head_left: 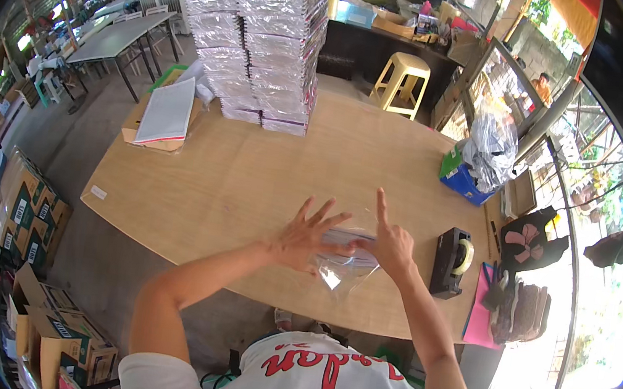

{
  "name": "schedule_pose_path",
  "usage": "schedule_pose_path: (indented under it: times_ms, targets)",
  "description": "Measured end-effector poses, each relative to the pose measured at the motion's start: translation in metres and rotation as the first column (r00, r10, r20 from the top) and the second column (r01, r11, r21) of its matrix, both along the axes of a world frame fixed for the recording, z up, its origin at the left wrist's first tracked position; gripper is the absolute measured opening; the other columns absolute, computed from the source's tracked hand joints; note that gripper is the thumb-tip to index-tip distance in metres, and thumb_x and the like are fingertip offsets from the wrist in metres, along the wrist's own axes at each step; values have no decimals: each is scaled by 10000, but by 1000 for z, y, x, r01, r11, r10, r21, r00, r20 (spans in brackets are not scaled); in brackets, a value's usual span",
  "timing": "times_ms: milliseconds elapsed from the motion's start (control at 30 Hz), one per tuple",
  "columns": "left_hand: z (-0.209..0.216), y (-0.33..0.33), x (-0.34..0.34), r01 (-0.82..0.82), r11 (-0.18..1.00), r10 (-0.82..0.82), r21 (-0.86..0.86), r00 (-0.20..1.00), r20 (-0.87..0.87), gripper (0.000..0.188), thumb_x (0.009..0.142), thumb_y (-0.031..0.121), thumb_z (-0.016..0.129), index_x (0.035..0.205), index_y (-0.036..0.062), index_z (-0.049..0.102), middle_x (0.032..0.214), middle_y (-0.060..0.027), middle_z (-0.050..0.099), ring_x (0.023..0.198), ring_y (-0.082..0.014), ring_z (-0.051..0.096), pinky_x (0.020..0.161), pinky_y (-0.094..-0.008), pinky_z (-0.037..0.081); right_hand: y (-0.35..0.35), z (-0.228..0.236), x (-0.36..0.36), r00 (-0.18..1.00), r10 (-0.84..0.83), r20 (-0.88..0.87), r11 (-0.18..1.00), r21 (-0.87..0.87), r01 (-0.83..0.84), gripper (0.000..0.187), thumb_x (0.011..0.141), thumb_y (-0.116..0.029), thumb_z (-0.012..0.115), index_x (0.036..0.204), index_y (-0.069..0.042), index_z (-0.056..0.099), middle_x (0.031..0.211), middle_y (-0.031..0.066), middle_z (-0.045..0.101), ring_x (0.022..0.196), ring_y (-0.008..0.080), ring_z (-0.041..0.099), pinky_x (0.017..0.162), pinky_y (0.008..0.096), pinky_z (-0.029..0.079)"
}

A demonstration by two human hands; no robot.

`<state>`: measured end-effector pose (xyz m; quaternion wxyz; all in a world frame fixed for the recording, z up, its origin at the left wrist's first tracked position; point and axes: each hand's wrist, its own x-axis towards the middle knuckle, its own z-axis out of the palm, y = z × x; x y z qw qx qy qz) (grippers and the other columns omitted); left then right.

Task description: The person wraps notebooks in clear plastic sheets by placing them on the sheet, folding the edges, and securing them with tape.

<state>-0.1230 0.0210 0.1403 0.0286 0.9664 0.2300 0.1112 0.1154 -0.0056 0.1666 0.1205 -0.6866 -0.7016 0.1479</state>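
A small flat packet [343,238] in clear plastic film lies on the table in front of me, white with a purplish edge. Loose film [334,275] sticks out from its near side and catches the light. My left hand [308,234] lies over the packet's left part, fingers spread. On the other side, my right hand [391,248] rests against the packet's right end. Its index finger points away from me and its thumb reaches across the film; the remaining fingers are partly hidden. Both hands cover parts of the packet.
Tall stacks of film-wrapped packets [254,57] stand at the table's far edge. Left of them lies a white pad [167,111] on cardboard. A black tape dispenser [448,264] sits right of my hand, near a blue-green box of plastic bags [470,183]. Cartons [61,335] stand lower left.
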Motion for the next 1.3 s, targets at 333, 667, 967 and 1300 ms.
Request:
schedule_pose_path:
  times_ms: [333,667,967,1300]
  targets:
    - [54,3,56,-24,957,264,-291,495,828,415,797,240,795,1170,146,639,1430,-142,475,1369,-309,400,1095,-534,323,-61,-31,14,876,340,-343,784,618,-63,504,650,-209,889,1101,-117,683,1363,189,483,1328,412,409,1124,557,311]
    - [96,32,12,349,764,494,-543,225,840,667,743,226,863,1313,96,542,1166,-82,614,1060,-236,627,898,-413,521,-73,-26,41,638,360,-681,833,542,109,605,642,-329,909,1086,-30,628,1349,192,467,1317,360,414,1061,507,393]
    - [-14,-15,19,-117,844,405,-524,779,479,285,717,177,854,895,78,654,1269,-189,591,1259,-339,520,973,-453,458,-46,-56,11,712,265,-650,874,474,107,282,676,-35,825,903,-45,659,1363,211,518,1235,362,536,1023,454,450]
    - [-10,-9,30,-234,809,504,-539,748,432,191,719,48,814,776,13,634,898,-130,679,849,-287,669,727,-394,542,-24,-61,12,623,47,-781,926,268,266,132,706,43,783,799,-4,703,1232,163,572,939,224,655,784,346,548]
